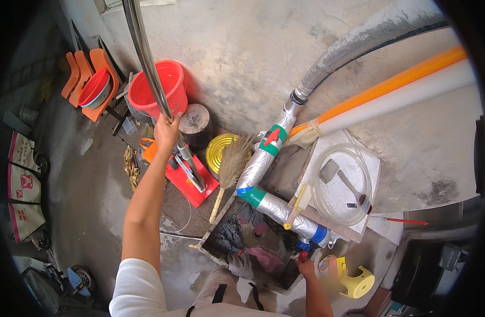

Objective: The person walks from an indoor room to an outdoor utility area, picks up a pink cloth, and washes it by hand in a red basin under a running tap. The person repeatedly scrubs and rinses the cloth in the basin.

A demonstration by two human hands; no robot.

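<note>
My left hand (166,132) grips a long shiny metal pole (147,59), the handle of a squeeze mop, over a red bucket (161,89). The mop's lower end (196,180) stands on a red box or board (191,188). At the lower right my right hand (305,266) is closed on the red handle of a tap (303,255), at the end of a foil-wrapped pipe (290,214) with blue and green tape. Below the pipe is a stone sink (216,253) holding dark cloths (229,234), a pink cloth (266,259) and a grey cloth (240,266) over its edge.
A straw brush (232,162) leans by a yellow round lid (218,152). A white slab (361,233) bears a coiled clear hose (317,182) and a scrub brush (302,198). A yellow stool (359,282) lies right of the sink. Orange chairs (101,67) stand at the upper left.
</note>
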